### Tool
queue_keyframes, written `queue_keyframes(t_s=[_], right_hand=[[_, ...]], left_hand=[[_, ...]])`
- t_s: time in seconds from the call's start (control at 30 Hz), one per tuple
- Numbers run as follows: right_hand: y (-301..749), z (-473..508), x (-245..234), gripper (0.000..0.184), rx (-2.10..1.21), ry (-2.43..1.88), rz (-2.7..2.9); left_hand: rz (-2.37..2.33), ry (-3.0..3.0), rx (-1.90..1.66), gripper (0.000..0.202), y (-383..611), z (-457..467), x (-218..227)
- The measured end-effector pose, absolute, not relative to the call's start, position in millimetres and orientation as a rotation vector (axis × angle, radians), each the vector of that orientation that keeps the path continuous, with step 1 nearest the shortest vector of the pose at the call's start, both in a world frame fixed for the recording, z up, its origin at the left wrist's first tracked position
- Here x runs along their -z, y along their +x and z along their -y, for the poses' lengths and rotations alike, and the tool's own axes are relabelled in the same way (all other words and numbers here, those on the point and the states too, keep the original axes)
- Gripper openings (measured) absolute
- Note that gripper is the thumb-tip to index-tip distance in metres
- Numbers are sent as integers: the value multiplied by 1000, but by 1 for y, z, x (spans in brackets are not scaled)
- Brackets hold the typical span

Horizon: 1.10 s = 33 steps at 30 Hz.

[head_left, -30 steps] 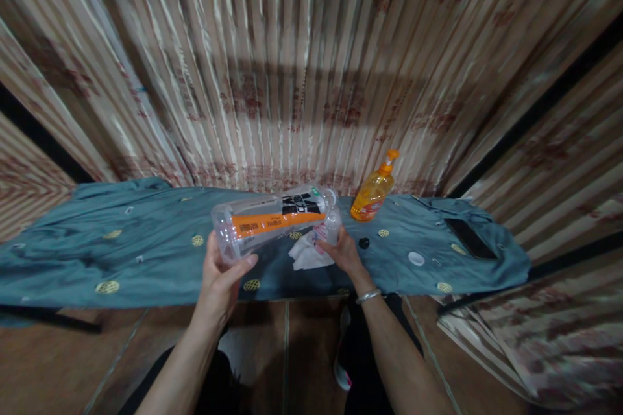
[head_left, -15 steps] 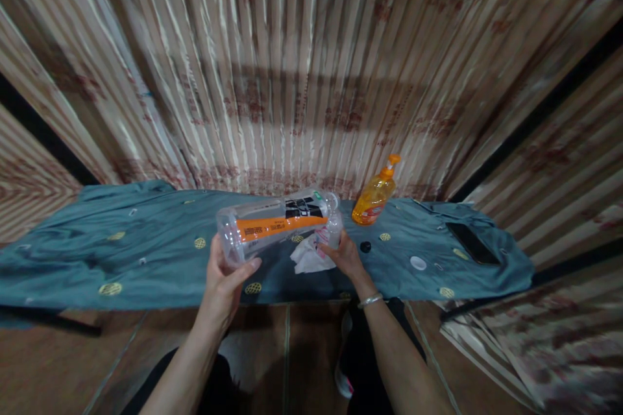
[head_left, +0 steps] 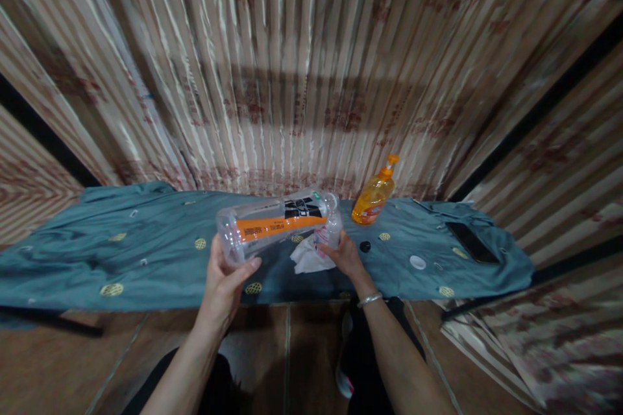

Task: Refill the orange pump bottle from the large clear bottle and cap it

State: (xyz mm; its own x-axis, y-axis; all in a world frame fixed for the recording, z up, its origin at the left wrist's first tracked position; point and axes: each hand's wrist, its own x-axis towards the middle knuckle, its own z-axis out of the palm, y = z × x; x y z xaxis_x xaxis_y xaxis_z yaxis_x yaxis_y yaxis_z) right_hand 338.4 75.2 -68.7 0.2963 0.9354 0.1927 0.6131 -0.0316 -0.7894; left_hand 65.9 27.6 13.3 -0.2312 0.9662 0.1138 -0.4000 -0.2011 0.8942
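Observation:
My left hand (head_left: pixel 222 282) grips the base end of a large clear plastic bottle (head_left: pixel 275 224) with an orange and black label. The bottle lies almost level above the table, its neck pointing right. My right hand (head_left: pixel 343 254) is closed round a small clear bottle (head_left: pixel 333 228) standing just under the big bottle's mouth. A crumpled white tissue (head_left: pixel 307 258) lies on the cloth beneath the two bottles, next to my right hand.
A blue-green cloth (head_left: pixel 146 253) with gold round patches covers the low table. On it stand an orange pump bottle (head_left: pixel 372 196), a small black cap (head_left: pixel 365 246), a white lid (head_left: pixel 417 262) and a black phone (head_left: pixel 472 242). Striped curtains hang behind and to the sides.
The view has shifted slightly. Both hands and both bottles stay in nearly the same pose.

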Motion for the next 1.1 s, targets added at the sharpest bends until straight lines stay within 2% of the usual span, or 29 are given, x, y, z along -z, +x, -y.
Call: queue_keyframes(t_s=[0.3,0.7,1.1], right_hand=[[339,-73,66,51,-544,-1700,1397],[340,-74,68,45,-519,-1720,1397],[341,-73,68,48,-553,-1699,1398]], left_hand=[[-934,887,-1655,79,66,-26,-15],[-947,910,-1652,86,67,-25,-17],[-939,832,-1659,81,69,-24,-24]])
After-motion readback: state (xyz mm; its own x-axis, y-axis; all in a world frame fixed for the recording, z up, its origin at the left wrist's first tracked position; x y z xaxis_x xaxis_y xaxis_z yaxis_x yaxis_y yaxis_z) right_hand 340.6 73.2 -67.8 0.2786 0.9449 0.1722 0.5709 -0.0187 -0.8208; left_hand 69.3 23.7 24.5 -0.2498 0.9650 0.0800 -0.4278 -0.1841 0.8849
